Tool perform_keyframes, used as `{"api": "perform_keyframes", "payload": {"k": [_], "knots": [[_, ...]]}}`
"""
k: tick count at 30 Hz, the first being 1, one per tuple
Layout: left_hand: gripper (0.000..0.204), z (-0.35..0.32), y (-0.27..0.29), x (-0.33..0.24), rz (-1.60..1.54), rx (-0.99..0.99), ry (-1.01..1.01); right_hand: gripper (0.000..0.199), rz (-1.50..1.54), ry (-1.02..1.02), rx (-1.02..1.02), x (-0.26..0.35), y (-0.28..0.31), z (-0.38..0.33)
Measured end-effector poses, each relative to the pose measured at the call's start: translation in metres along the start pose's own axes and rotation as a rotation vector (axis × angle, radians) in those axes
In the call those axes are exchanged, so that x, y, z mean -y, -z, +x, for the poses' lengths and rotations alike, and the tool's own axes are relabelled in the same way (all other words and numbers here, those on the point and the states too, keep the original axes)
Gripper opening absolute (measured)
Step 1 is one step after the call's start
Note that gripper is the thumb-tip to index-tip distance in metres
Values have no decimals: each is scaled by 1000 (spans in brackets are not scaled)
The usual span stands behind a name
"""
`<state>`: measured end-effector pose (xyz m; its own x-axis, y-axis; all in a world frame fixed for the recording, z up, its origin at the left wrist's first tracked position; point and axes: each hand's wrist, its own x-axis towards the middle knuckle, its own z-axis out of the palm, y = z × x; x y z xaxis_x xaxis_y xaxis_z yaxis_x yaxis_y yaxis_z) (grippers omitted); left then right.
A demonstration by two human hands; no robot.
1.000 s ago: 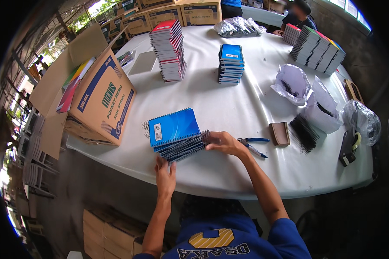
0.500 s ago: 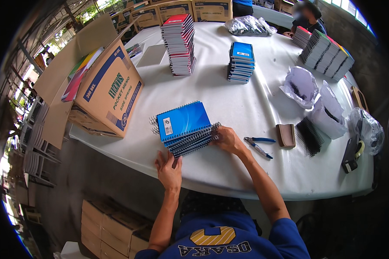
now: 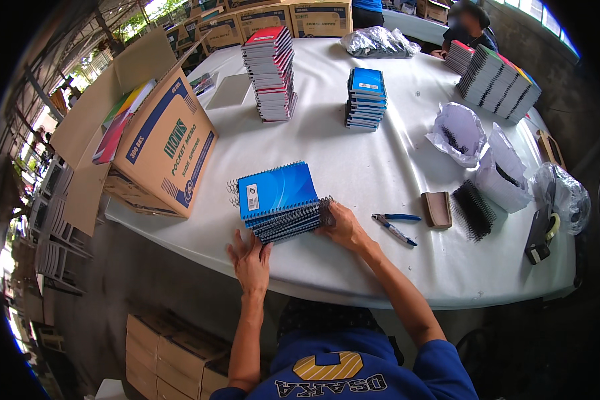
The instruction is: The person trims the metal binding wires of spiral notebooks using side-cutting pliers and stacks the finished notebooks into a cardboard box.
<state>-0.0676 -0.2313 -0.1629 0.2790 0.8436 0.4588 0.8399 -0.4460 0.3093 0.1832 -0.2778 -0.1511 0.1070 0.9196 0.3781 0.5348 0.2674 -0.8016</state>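
In front of me on the table lies a stack of blue spiral notebooks [image 3: 280, 188], its black coil bindings facing me in several layers. Loose coil ends stick out at its left and right sides. My right hand [image 3: 343, 225] is closed around the stack's right front corner, thumb and fingers against the coil ends. At the front left corner, my left hand [image 3: 251, 265] has its fingers apart, and the fingertips touch or nearly touch the lowest notebooks. To the right of my right hand lie blue-handled pliers [image 3: 401, 217] and a blue-and-white pen [image 3: 397, 231].
An open cardboard box [image 3: 170, 147] stands at left. Farther back are a tall red notebook stack [image 3: 270, 77] and a blue notebook stack [image 3: 365, 100]. At right lie a brown tray [image 3: 437, 211], black coils [image 3: 473, 210], white bags [image 3: 507, 173] and a tape dispenser [image 3: 539, 241]. A person [image 3: 470, 30] sits far right.
The view has shifted slightly. My left hand and the lower notebooks have slid a little left; my right hand stays at the right corner of the stack.
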Motion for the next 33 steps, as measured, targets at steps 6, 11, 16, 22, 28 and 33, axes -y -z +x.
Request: {"api": "perform_keyframes", "payload": {"k": [6,11,16,22,28,33], "knots": [[34,4,-3,14,-72,96,-39,44,-36,-69,26,3,-3,0],[32,4,-4,13,-125,70,1,44,29,-86,-2,1,-5,3],[36,6,6,5,-57,88,-23,41,26,-11,-28,7,-3,4],[39,63,120,12,-535,93,17,31,-256,61,-341,40,-6,-38],[66,223,72,-63,-141,225,-587,15,-373,422,-298,116,-44,-5],[89,267,25,-65,-96,1278,-290,12,-406,393,-351,107,-49,23]]}}
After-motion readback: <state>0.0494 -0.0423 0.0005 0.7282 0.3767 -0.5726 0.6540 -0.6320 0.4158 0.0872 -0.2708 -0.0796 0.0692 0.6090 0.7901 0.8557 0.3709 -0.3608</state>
